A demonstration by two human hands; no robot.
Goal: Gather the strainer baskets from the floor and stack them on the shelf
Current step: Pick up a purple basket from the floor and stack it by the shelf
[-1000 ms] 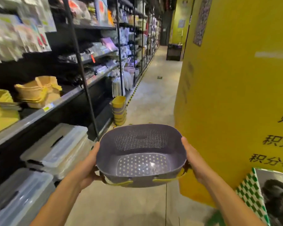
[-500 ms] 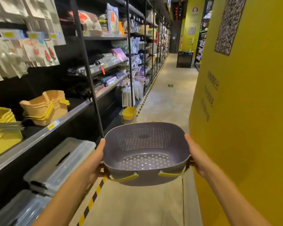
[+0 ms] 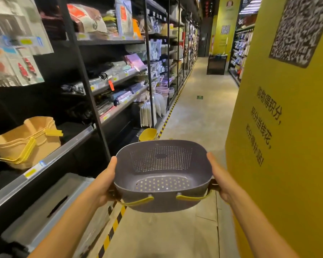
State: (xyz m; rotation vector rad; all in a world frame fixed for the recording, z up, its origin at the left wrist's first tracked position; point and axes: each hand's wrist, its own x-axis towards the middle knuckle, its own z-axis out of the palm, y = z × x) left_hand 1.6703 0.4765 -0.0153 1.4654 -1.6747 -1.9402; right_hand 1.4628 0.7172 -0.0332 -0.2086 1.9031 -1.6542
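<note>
Holding a grey-purple strainer basket [image 3: 162, 174] in mid-air at the near centre of the aisle, the left hand [image 3: 104, 181] clasps its left side and the right hand [image 3: 220, 179] its right side; each thumb lies up along the outer wall towards the rim, while the other fingers are tucked beneath, clamped on the basket and mostly hidden; the basket sits opening-up, its two yellow handles folded down against the near wall; it hangs above the floor [image 3: 194, 116], apart from the shelving. On the left, a stack of tan baskets [image 3: 24, 142] with yellow handles rests on the grey-edged shelf [image 3: 45, 162]; below it lie clear lidded bins [image 3: 54, 205]; farther along, a yellow basket [image 3: 147, 135] stands on the floor at the foot of the shelving, just beyond the held basket's far rim; a yellow pillar [image 3: 287, 183] with black lettering rises on the right.
</note>
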